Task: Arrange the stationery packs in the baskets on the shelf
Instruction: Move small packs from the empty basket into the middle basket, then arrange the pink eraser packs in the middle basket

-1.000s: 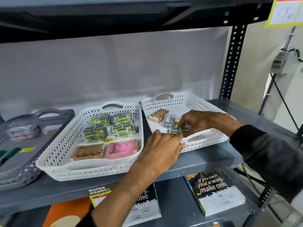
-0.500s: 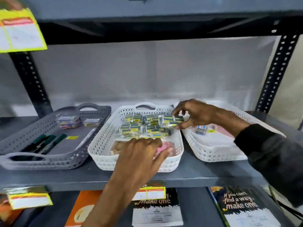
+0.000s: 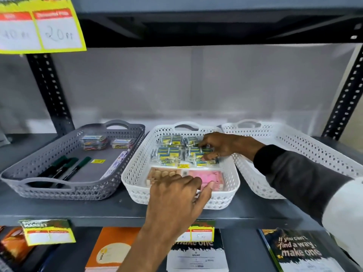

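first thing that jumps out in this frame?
Both hands in the middle white basket: the right hand sets down blue-and-yellow stationery packs at its back, the left hand rests on its front rim. A grey basket with green markers sits to the left.

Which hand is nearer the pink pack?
Left. The left hand rests at the pink pack, fingertips on it; the right hand is further back over the blue-yellow packs.
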